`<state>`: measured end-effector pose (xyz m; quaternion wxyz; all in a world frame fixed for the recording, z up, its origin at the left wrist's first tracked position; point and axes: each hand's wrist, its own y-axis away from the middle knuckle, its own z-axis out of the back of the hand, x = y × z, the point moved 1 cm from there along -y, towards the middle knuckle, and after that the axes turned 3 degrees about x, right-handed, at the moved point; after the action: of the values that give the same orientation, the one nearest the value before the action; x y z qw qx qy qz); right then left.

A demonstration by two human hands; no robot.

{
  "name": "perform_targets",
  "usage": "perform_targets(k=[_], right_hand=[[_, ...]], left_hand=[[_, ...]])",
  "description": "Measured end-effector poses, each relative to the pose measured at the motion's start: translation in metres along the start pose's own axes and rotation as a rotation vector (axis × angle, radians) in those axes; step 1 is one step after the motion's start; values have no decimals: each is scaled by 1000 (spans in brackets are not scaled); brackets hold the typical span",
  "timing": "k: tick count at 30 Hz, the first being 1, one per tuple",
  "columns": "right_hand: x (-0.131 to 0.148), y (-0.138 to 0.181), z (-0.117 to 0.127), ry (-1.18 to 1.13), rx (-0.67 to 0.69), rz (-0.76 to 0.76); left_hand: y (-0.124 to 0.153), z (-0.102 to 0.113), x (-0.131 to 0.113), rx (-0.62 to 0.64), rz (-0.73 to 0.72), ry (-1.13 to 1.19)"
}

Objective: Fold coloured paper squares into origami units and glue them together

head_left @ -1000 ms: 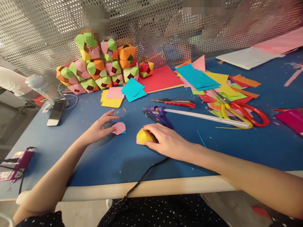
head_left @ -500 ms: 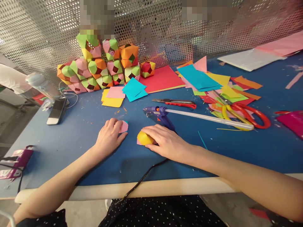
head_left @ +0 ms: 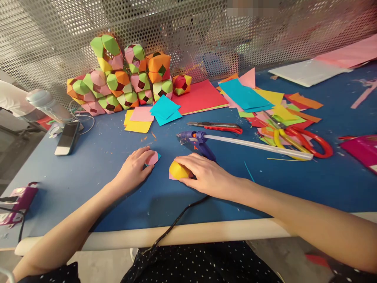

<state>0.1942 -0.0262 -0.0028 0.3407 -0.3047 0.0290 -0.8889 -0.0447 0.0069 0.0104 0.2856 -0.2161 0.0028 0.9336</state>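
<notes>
My left hand lies on the blue table with its fingers curled over a small pink and teal folded paper piece. My right hand rests beside it, fingers wrapped on a yellow and pink folded paper piece. The two pieces sit a short gap apart. Just behind my right hand lies a purple glue gun with a long clear glue stick pointing right.
Stacked paper cubes stand at the back by a perforated metal screen. Loose coloured sheets, a red utility knife, red and yellow scissors, a phone and a bottle lie around. The glue gun's black cord runs over the front edge.
My left hand slid right onto the pink and teal piece and closed its fingers over it. My right hand stayed on the yellow piece.
</notes>
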Motion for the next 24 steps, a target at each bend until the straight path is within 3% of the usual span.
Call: perform_targets(k=[6,17,24], right_hand=[[0,-2,2,-62,-17,-20],[2,-4,4,-180,-239,-16],[3,-5,7,-169,-307,-11]], left_hand=[[0,3,-4,-8,-20,-5],[4,9,-32,-105,21,266],[10,4,-39,-194,-37,184]])
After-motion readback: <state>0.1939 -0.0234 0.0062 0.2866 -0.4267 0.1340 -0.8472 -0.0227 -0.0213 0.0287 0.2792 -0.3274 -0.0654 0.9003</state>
